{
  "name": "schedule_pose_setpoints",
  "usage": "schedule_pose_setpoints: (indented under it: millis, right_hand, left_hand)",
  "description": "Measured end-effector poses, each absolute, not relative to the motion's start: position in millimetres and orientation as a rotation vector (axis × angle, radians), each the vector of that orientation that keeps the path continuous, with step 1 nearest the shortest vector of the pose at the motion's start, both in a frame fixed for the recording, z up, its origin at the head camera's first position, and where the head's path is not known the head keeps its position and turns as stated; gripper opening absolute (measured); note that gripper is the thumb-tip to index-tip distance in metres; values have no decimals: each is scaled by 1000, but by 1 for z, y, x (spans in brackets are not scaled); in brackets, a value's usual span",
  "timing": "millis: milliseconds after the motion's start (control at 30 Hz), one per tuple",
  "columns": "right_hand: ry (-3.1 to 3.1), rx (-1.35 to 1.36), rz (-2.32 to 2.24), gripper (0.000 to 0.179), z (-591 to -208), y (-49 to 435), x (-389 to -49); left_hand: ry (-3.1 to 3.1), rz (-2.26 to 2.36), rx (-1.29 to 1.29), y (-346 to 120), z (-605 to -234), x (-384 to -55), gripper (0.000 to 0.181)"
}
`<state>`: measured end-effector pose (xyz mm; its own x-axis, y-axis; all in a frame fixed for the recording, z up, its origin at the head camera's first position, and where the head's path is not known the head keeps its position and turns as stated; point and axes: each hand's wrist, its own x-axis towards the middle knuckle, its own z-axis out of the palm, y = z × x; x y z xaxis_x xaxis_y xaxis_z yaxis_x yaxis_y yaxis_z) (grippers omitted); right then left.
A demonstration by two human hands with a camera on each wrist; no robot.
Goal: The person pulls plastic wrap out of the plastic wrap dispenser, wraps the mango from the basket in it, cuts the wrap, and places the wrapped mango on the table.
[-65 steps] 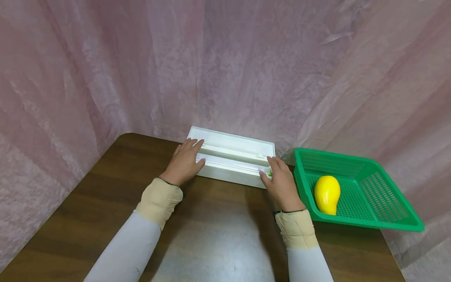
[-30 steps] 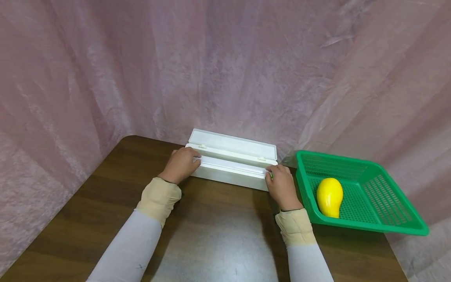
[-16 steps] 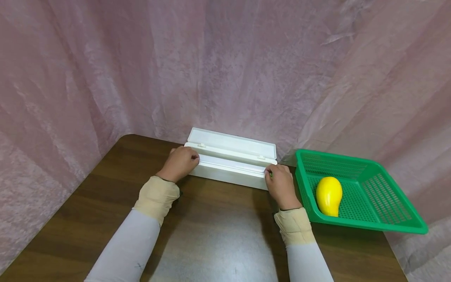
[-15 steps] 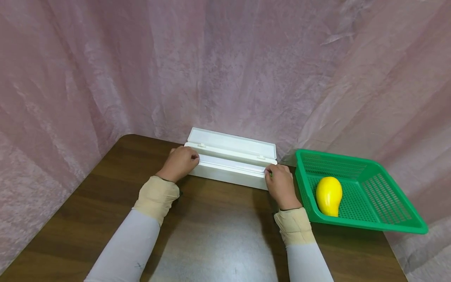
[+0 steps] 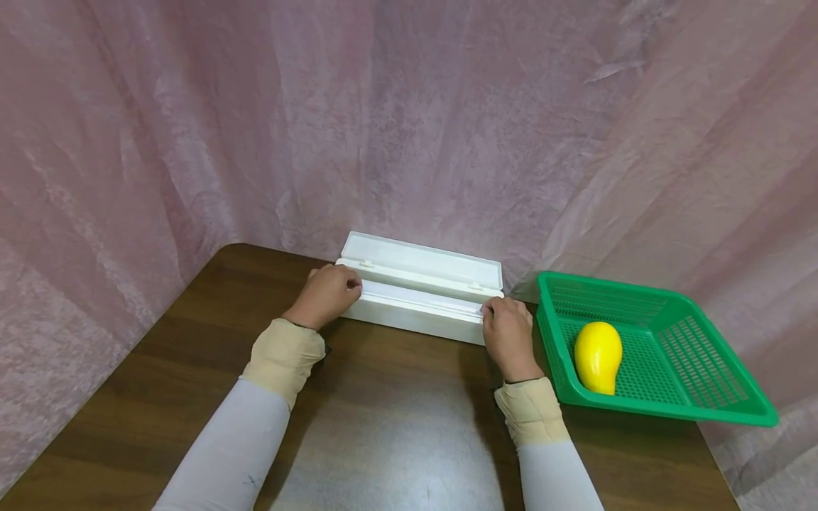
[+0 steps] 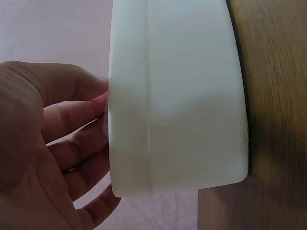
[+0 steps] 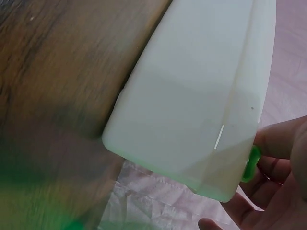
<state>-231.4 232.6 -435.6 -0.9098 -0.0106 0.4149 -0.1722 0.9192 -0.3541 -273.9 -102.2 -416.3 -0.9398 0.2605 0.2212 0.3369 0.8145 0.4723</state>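
Pinching clear film (image 6: 106, 126) at both ends of a long white box (image 5: 415, 317)

At the dial's centre in the head view, on the brown table (image 5: 383, 411) and close to its far edge, the white box, with lid (image 5: 422, 260) tipped back at 12 o'clock. At the 9 o'clock end, grasping the film between thumb and forefinger of the left hand (image 5: 324, 294). At the 4 o'clock end, likewise pinching with the right hand (image 5: 509, 337), thumb tip partly hidden by the box in the right wrist view; just beside the fingers, a small green tab (image 7: 251, 164). Farther out at 3 o'clock, a green basket (image 5: 664, 409); in its 9 o'clock part, a smooth yellow object (image 5: 597, 357) shaped like a mango, narrow end toward 6 o'clock. Beyond the box at 12 o'clock, a pink curtain (image 5: 415, 128) in folds. Toward 8 and 5 o'clock, pale sleeves (image 5: 224, 447) with beige bands (image 5: 287, 362) at the wrists.
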Motion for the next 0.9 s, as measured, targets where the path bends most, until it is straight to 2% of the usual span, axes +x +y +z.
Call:
schedule_pose_setpoints:
  millis: [900]
  right_hand:
    - [-2623,85,579,17,-437,230,-232]
  left_hand:
    - [-2876,-824,-465,-105,-415,-277,20]
